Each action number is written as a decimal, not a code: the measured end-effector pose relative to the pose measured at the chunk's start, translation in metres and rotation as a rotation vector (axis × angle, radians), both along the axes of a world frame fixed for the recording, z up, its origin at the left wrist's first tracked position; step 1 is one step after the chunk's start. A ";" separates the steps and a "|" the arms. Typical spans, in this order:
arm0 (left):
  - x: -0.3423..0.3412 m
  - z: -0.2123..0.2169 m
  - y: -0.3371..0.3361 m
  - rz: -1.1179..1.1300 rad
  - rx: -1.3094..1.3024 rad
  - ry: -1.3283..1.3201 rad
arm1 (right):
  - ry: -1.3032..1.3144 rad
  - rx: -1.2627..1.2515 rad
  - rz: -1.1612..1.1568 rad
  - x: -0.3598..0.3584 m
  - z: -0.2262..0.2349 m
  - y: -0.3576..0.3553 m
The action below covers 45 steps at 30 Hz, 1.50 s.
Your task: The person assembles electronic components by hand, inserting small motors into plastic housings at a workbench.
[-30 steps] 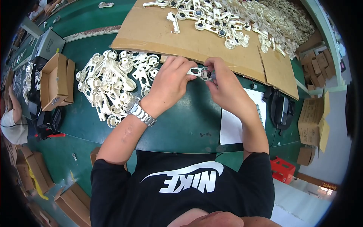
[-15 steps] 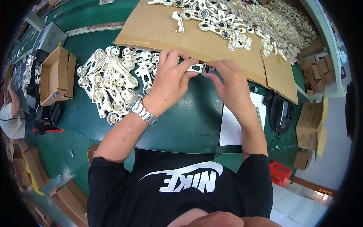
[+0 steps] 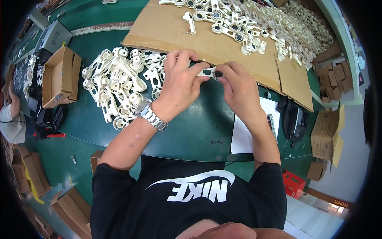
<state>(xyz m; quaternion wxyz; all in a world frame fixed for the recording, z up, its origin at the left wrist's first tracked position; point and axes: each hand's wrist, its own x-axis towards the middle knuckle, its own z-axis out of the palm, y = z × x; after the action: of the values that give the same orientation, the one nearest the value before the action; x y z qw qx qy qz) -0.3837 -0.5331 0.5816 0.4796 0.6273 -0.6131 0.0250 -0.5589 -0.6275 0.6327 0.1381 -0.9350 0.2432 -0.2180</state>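
Observation:
Between both hands, above the green tabletop, is a white plastic part (image 3: 205, 72) with a slotted arm and a ring end. My left hand (image 3: 179, 81) is closed on its arm end, with thumb and fingers pinching it from the left. A small black round piece (image 3: 218, 74) sits at the ring end. My right hand (image 3: 241, 88) is closed, its thumb and fingertips pinching at this piece; the fingers partly hide the ring. A heap of similar white plastic parts (image 3: 115, 81) lies just left of my left hand.
Beyond my hands lies a cardboard sheet (image 3: 159, 30) bearing many white parts with dark centres (image 3: 234, 28). An open cardboard box (image 3: 57, 81) stands at the left. To the right are a white sheet (image 3: 242, 135), several small round pieces (image 3: 271, 125) and a black device (image 3: 294, 119).
The black piece has shifted from beside the ring onto the ring end, its round face now showing. My right fingers have moved slightly left and curl closer around it; my left hand keeps its grip.

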 end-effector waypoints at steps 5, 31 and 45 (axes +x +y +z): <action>0.003 0.000 0.001 -0.010 0.021 0.063 | -0.134 0.256 -0.014 -0.001 -0.003 -0.016; 0.000 0.003 0.001 -0.106 -0.048 -0.022 | -0.024 1.061 -0.078 -0.005 -0.023 -0.041; -0.001 0.006 0.002 -0.063 -0.099 -0.097 | -0.160 1.162 -0.045 -0.003 -0.017 -0.038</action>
<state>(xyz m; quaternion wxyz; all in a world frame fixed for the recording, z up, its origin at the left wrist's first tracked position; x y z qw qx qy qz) -0.3846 -0.5313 0.5878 0.4803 0.5814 -0.6529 0.0705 -0.5615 -0.6654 0.6156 0.6413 -0.6812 0.3315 -0.1217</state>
